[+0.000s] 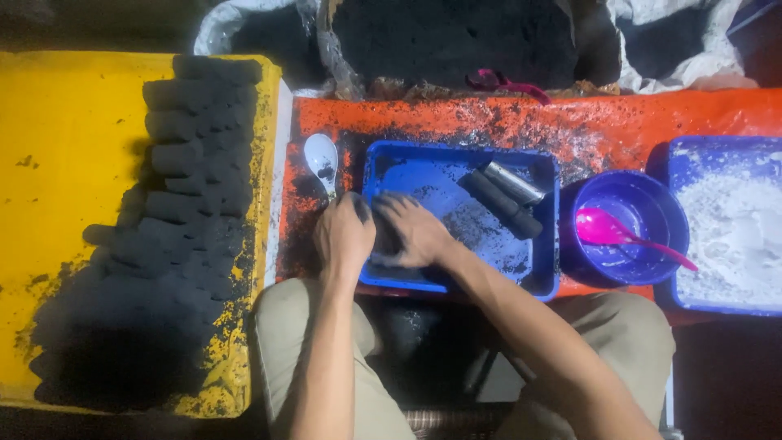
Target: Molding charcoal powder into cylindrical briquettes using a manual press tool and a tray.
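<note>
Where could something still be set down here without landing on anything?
Bare room: the yellow board's left part, beside the black cylinders. The orange strip behind the blue tray is free but dusty. Crowded: inside the tray, with both hands and two tubes.

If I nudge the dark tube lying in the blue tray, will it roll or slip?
The dark tube looks round and rigid, so it would probably roll. Its metal neighbour lies alongside and may block it. Black powder on the blue tray could make it slide.

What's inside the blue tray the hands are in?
Blue tray holds black powder residue, a dark cylinder and a metal tube. Left hand and right hand cover whatever they press.
</note>
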